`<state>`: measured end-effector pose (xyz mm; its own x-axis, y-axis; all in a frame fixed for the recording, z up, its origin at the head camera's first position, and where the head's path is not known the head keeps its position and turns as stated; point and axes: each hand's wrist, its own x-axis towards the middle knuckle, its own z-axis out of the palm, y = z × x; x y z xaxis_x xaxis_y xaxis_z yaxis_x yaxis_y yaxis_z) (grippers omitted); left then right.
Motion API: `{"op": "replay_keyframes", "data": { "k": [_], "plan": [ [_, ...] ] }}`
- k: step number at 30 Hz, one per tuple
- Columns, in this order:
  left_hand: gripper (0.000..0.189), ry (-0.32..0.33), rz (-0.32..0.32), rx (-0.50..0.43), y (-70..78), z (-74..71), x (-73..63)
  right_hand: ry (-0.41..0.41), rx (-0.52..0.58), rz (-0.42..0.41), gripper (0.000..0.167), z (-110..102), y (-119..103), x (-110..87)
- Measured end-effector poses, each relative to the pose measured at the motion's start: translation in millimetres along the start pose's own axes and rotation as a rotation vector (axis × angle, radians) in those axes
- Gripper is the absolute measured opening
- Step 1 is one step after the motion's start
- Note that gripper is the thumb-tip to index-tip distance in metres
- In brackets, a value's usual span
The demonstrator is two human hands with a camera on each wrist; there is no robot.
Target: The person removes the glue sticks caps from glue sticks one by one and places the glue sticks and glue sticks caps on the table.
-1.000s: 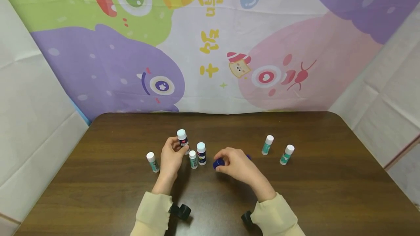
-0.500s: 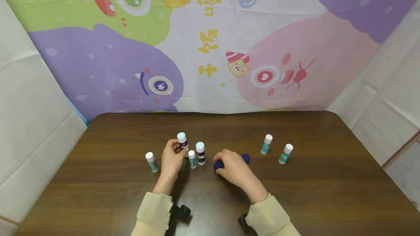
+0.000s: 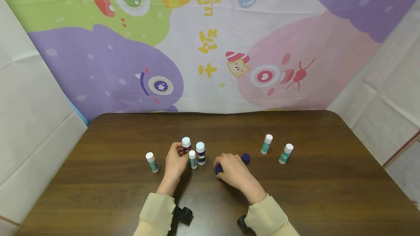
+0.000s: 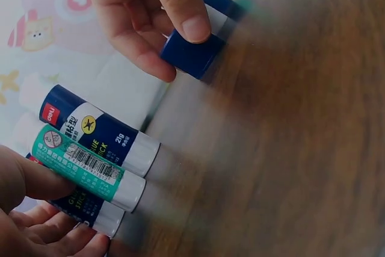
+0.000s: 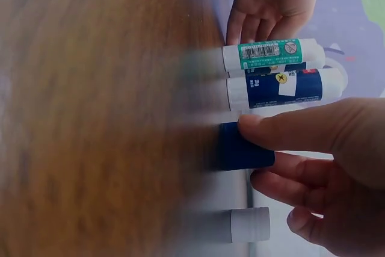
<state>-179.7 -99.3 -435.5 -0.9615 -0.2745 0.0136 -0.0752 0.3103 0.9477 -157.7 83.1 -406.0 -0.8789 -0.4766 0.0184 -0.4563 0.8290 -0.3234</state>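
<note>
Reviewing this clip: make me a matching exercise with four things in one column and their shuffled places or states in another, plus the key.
Column one
1. left hand
2. right hand
3. leftmost green glue stick
4. other blue piece

Column two
A. pinching a dark blue piece
B. unheld, beside the right hand
C. standing left of the left hand
D. gripping a navy glue stick

Pairs: 1-D, 2-A, 3-C, 4-B

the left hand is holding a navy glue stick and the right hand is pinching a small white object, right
The colour is wrong: the small object pinched by the right hand is dark blue, as the right wrist view shows. The left hand is holding a navy glue stick.
</note>
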Motion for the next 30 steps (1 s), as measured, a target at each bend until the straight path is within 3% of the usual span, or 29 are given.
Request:
{"op": "replay_keyframes", "data": {
  "k": [15,22,25,30],
  "plan": [
    [0.028,-0.025,0.018,-0.056,-7.0,0.3,1.1,-0.024,-0.011,0.01,0.021,2,0,0.3],
    [0.033,-0.112,0.018,-0.059,-8.3,-4.2,2.8,-0.025,0.051,0.029,0.037,-1,1,-1.9],
    [0.035,-0.151,0.034,0.008,-6.2,-8.4,3.5,-0.019,0.087,0.045,0.04,-5,2,-3.4],
    [0.039,-0.131,0.154,0.252,1.3,-17.1,4.1,-0.009,0.111,0.042,0.038,-10,4,-4.0]
  ]
}}
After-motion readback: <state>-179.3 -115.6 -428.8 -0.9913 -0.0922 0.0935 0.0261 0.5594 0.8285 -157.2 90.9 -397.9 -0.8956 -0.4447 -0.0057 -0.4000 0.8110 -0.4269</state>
